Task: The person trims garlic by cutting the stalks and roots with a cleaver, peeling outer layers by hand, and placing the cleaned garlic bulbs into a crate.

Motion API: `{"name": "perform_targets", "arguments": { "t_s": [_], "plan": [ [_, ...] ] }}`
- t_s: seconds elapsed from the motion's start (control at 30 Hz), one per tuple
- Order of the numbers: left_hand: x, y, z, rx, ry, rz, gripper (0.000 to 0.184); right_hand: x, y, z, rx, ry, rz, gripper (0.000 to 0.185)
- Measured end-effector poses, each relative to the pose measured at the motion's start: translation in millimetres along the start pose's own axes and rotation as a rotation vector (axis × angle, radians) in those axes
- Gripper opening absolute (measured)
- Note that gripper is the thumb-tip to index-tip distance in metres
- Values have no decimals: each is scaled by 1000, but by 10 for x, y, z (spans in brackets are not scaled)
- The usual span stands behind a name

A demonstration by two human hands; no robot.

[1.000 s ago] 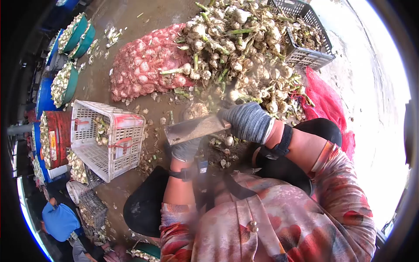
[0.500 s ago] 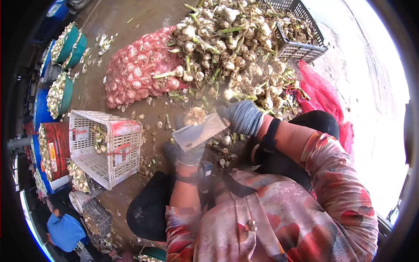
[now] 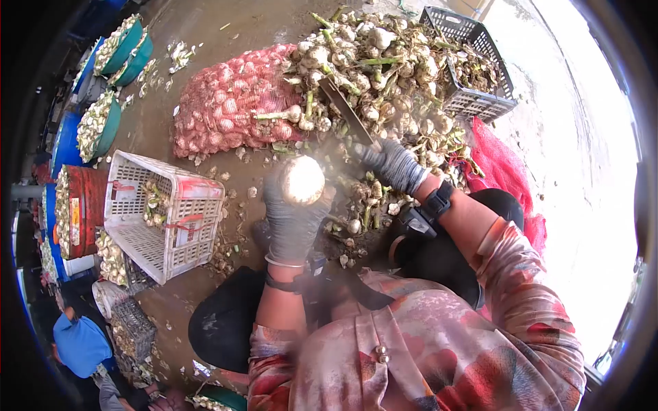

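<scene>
My left hand [image 3: 291, 222], in a grey work glove, is closed around a pale garlic bulb [image 3: 303, 181], its round face turned up toward me. To its right, my right hand [image 3: 396, 166], in a striped grey glove, grips a knife [image 3: 347, 114] by the handle. The blade is seen nearly edge-on and points up and left, apart from the bulb in my left hand. Beyond it lies a heap of garlic [image 3: 391, 75] with stalks and roots on. Loose bulbs and cut stalks [image 3: 370, 205] lie on the ground between my hands and knees.
A red mesh sack of garlic [image 3: 233, 99] lies beyond my left hand. A white crate [image 3: 164, 216] lies tipped on its side at left. A black crate [image 3: 476, 68] of scraps stands at far right, near pink netting [image 3: 507, 161]. A person in blue [image 3: 82, 346] is at lower left.
The knife has moved from over the bulb to up and right, turning edge-on. The left hand has turned so the bulb's pale face shows. The view has shifted slightly.
</scene>
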State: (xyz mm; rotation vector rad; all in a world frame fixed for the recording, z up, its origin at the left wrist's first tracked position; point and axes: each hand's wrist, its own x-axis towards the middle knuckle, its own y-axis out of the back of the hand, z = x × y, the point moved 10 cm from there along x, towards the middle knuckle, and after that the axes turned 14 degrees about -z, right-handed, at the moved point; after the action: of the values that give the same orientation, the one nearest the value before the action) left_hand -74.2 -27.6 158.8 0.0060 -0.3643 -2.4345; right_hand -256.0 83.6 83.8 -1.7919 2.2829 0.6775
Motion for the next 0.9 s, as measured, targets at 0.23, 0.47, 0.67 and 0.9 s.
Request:
{"name": "perform_targets", "arguments": {
  "t_s": [0.23, 0.47, 0.67, 0.9],
  "plan": [
    [17, -242, -141, -188, -104, -95, 72, -8, -519, -400, 151, 166, -235, 54],
    [149, -529, -431, 657, 200, -552, 30, -252, -488, -736, -298, 330, -248, 63],
    [21, -519, -647, 1003, -13, -434, 31, -205, -435, -687, -799, 226, -154, 35],
    [12, 994, -482, -66, 183, 310, 34, 105, -37, 328, -1082, -223, -389, 27]
  ]
}}
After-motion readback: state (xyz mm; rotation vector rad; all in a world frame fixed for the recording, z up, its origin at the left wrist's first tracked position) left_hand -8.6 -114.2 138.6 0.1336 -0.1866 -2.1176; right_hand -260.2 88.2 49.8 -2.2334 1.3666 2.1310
